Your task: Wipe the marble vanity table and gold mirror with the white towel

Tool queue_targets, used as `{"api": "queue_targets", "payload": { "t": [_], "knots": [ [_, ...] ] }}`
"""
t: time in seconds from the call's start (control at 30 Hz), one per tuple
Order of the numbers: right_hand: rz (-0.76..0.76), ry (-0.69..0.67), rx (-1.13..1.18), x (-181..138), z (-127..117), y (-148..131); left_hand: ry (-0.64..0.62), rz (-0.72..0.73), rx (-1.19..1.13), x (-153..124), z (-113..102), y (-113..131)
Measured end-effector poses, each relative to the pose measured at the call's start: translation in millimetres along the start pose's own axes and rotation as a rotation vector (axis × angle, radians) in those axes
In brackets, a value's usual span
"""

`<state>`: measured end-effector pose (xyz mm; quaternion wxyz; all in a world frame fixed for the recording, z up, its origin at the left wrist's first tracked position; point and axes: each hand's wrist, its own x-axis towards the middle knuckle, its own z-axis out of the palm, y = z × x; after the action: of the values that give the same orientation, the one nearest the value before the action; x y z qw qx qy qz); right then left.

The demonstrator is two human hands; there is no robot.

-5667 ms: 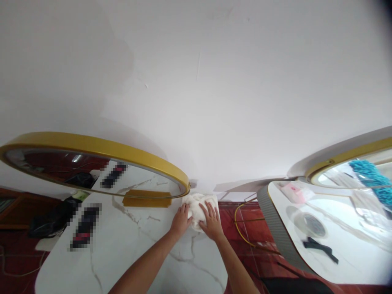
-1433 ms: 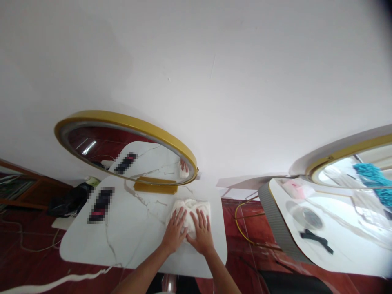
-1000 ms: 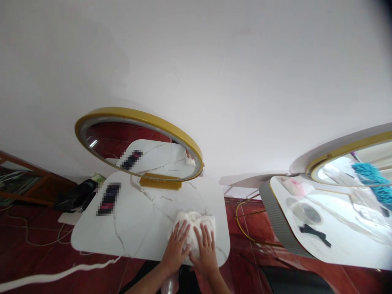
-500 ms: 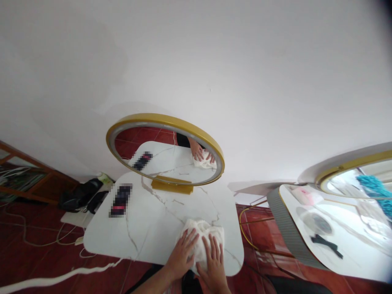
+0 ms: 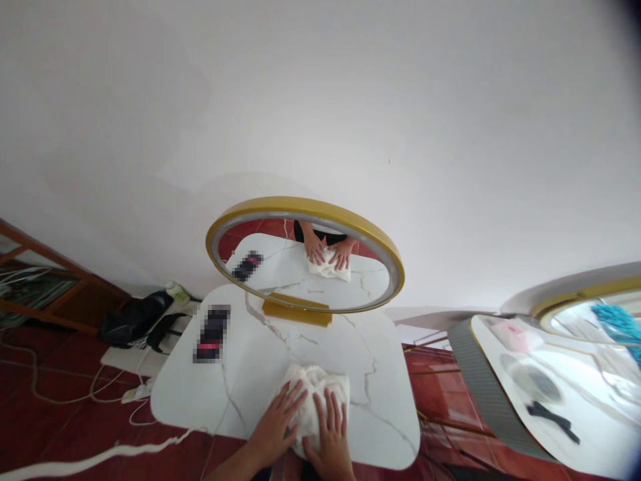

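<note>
A crumpled white cloth (image 5: pixel 311 387) lies on the white marble-patterned tabletop (image 5: pixel 370 427), close to its front edge. My left hand (image 5: pixel 279 417) rests flat on the cloth's left part, fingers stretched out. Beside it, my right hand (image 5: pixel 328 431) presses on the right part, its fingers also spread flat. Neither hand grips the cloth. Behind them stands an oval-looking mirror (image 5: pixel 305 260) with a gold frame, in which both hands and the cloth are reflected.
A pixelated dark and pink item (image 5: pixel 212 334) lies on the tabletop's left side. To the right, a second table (image 5: pixel 591 414) bears a black object (image 5: pixel 553 422) and a pink-white packet (image 5: pixel 515 334). Cables and a black bag (image 5: pixel 133 317) are at the left.
Both hands and the cloth have moved left across the tabletop. The view has shifted, so the mirror and tables appear farther right. Both hands now show fully in the mirror.
</note>
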<state>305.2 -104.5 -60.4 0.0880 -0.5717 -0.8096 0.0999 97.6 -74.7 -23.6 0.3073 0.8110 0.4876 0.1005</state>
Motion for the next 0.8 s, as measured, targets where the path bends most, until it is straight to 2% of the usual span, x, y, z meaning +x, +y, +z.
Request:
{"api": "queue_targets", "payload": {
  "t": [0.13,0.3,0.5,0.8],
  "knots": [
    [0.007,-0.014,0.008,7.2,0.5,-5.4,-0.005,0.012,0.012,0.8,-4.1,-8.8],
    [0.029,-0.038,0.008,20.0,-3.8,-4.8,-0.017,0.033,0.040,14.4,-3.9,-18.5],
    [0.034,-0.025,-0.012,56.1,-10.2,2.4,0.034,0.032,0.078,44.5,-10.7,-31.8],
    [0.013,0.012,-0.052,117.2,-14.2,24.2,0.064,0.025,0.102,97.9,-33.7,-49.9]
  ]
}}
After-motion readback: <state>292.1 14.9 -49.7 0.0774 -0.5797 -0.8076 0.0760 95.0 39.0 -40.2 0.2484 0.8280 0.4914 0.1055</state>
